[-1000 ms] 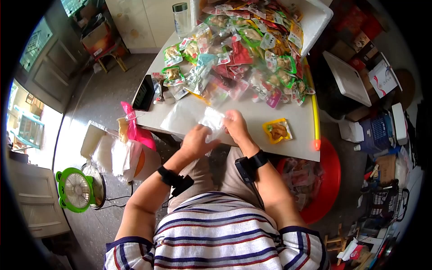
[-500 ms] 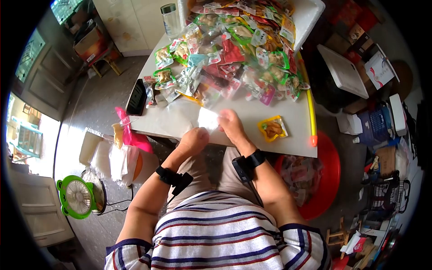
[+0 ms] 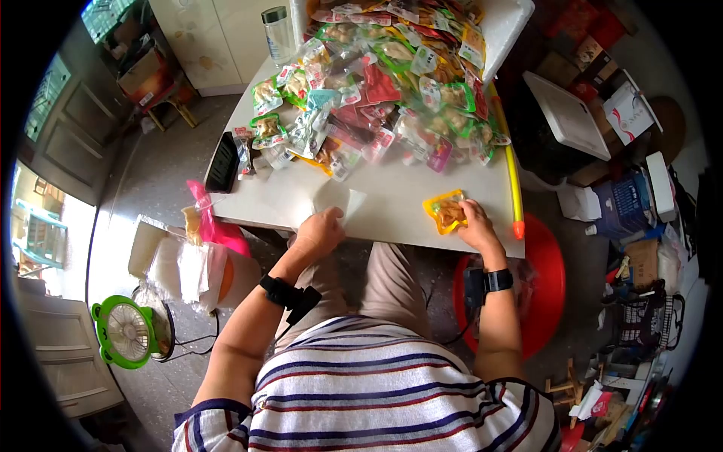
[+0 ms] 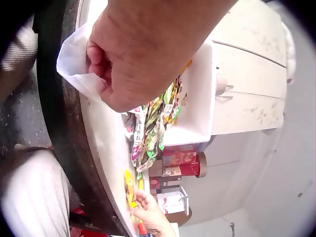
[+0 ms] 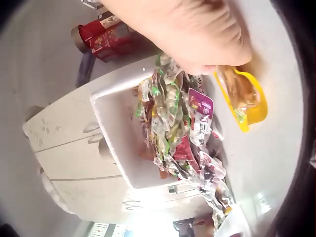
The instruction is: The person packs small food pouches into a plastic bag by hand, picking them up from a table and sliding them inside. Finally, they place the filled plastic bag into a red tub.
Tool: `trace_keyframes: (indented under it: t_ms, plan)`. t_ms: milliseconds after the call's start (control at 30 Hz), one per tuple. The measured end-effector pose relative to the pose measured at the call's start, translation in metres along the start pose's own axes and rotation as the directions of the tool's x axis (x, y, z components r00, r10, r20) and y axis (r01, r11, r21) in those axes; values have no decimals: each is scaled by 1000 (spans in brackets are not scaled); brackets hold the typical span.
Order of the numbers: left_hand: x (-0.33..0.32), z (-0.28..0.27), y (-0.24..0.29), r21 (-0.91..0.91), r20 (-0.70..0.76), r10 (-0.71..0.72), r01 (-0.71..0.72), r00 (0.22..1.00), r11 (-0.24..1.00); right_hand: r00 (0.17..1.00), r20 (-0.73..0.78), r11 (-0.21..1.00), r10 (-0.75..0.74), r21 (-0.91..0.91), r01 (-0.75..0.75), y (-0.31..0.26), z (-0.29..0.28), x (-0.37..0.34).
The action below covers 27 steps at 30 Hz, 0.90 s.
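Sitting at a white table [image 3: 399,207], facing a foam box [image 3: 520,34] and a heap of packets [image 3: 384,90] spread before it, with a red tub [image 3: 546,301] down beside the near right corner. Holding a clear bag [image 4: 71,61] in the curled fingers of the left hand [image 3: 320,231], by the table's near edge. Gripping a yellow packet [image 3: 444,212] by its side with the right hand [image 3: 480,228], near that corner, well apart from the heap, impossible to tell whether lying or lifted.
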<state>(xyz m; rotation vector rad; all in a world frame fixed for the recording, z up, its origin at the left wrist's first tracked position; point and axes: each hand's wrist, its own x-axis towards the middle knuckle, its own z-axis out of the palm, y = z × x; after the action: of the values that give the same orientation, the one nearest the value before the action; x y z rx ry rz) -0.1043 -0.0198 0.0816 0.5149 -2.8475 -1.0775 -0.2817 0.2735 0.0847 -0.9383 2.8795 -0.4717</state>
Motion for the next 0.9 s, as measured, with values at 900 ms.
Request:
trace_keyframes:
  t_ms: [900]
  plan:
    - [4,11,6,20,-116,124,-123,986,992,970,201,860,-136,510,15,-123,17,22]
